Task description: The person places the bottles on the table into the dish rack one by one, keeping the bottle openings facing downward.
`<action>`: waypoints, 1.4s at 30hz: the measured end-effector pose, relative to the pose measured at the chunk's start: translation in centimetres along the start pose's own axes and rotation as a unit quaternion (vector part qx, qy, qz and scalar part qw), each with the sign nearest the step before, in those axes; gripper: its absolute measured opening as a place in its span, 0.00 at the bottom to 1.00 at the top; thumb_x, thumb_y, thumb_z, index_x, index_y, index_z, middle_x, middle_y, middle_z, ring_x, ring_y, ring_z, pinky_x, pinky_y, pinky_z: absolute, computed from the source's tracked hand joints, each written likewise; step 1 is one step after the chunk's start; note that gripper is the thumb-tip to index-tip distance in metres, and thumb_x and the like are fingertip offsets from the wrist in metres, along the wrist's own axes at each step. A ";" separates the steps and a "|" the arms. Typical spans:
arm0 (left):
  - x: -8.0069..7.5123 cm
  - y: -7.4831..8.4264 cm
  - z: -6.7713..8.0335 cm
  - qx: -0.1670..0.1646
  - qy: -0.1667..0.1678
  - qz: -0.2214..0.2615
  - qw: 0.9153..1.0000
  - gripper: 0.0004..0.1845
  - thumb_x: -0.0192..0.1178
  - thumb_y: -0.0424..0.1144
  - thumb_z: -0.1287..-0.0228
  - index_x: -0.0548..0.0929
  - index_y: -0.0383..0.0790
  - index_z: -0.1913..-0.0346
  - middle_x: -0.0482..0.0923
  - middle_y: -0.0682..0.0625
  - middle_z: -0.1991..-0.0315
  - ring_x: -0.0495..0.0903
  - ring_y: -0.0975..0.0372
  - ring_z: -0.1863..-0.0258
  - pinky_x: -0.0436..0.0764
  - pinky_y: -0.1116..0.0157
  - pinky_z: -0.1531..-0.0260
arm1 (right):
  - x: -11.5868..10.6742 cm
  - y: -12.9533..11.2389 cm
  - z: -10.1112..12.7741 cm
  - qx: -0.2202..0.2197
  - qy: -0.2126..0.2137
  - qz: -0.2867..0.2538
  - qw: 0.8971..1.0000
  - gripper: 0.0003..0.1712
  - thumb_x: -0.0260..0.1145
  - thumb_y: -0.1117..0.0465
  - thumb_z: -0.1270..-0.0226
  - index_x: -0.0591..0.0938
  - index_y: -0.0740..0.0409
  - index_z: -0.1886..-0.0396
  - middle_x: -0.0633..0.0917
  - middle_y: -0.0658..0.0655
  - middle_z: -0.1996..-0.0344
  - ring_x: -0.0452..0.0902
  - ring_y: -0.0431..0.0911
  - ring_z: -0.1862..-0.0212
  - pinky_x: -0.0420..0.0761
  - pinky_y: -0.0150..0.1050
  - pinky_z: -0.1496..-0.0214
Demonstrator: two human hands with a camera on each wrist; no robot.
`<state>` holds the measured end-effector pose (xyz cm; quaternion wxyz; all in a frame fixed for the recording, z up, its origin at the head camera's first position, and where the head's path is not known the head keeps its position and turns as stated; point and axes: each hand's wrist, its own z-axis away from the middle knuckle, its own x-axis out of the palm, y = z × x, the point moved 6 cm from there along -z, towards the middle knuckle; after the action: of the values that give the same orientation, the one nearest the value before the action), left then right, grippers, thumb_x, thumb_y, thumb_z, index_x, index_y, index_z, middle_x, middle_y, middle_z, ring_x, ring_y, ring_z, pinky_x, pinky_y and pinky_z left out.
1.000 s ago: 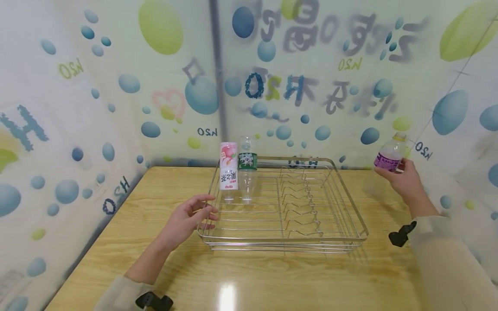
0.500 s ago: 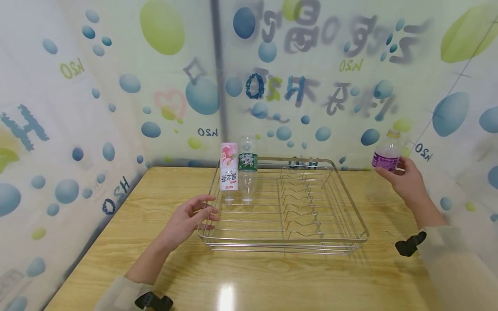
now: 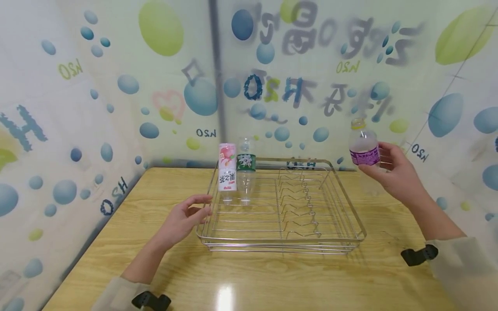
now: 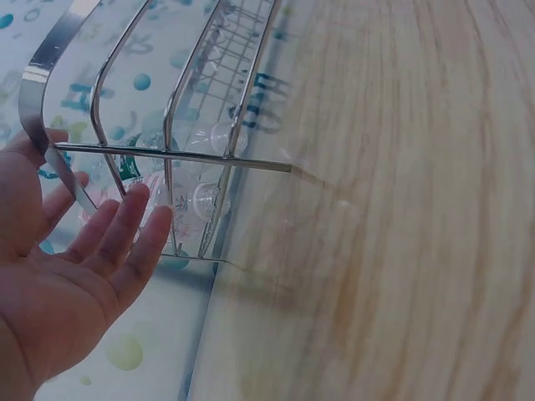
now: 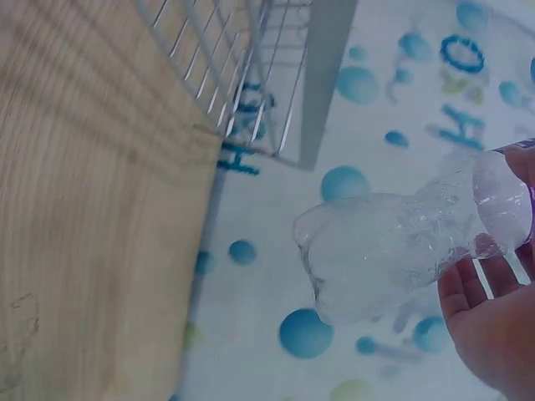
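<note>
Lifted: purple bottle [image 3: 364, 147] now higher, nearer rack [image 3: 352, 214], clear of table [image 3: 272, 280] | right hand [image 3: 393, 172] grips it, I judge it rack-bound | left hand [image 3: 186, 218] relaxed open at rack's near-left corner, beside two racked bottles [image 3: 237, 170]

Both hands raised, forearms extended.
The left hand [image 3: 186, 218] is held open at 9 o'clock; the right hand [image 3: 393, 175] is curled at 2 o'clock.
</note>
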<state>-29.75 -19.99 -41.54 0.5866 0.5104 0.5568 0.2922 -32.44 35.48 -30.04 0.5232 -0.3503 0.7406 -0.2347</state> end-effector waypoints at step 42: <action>11.4 12.2 -5.7 0.054 -0.148 -0.095 0.983 0.34 0.78 0.51 0.31 0.80 0.52 0.24 0.83 0.50 0.32 0.87 0.55 0.42 0.91 0.59 0.51 | 13.5 -13.8 5.8 -0.359 -0.094 0.288 0.883 0.43 0.89 0.53 0.41 0.82 0.52 0.27 0.85 0.58 0.37 0.79 0.59 0.34 0.80 0.65 0.30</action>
<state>-30.05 -4.33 -33.54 0.6596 0.5234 0.5246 0.1255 -26.07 16.36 -30.42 0.4733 -0.3058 0.7898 0.2424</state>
